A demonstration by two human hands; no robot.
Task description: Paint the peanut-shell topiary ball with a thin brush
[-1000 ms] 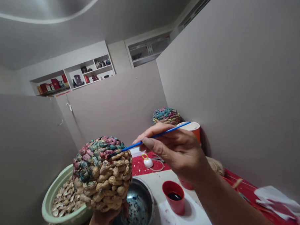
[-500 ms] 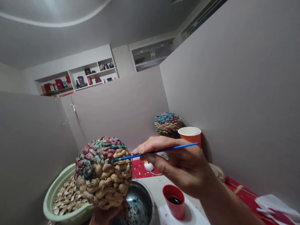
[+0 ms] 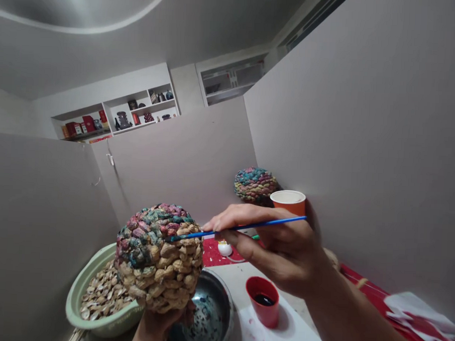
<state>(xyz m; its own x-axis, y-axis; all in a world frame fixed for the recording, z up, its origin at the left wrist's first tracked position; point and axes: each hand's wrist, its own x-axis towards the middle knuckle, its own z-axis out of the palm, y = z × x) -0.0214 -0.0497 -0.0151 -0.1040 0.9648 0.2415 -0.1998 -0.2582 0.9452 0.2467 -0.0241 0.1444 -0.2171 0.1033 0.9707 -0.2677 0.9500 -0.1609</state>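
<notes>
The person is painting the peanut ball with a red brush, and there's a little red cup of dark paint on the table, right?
Not quite: the brush in the right hand is blue, as the head view shows. It does touch the peanut ball, and the red cup holds dark paint.

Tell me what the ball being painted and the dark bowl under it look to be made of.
Ball: whole peanut shells packed together, judging by the ridged tan pods; the top ones are coated in matte red, teal and blue paint. Bowl: probably metal, since its inside gleams with reflections, spotted with paint.
</notes>
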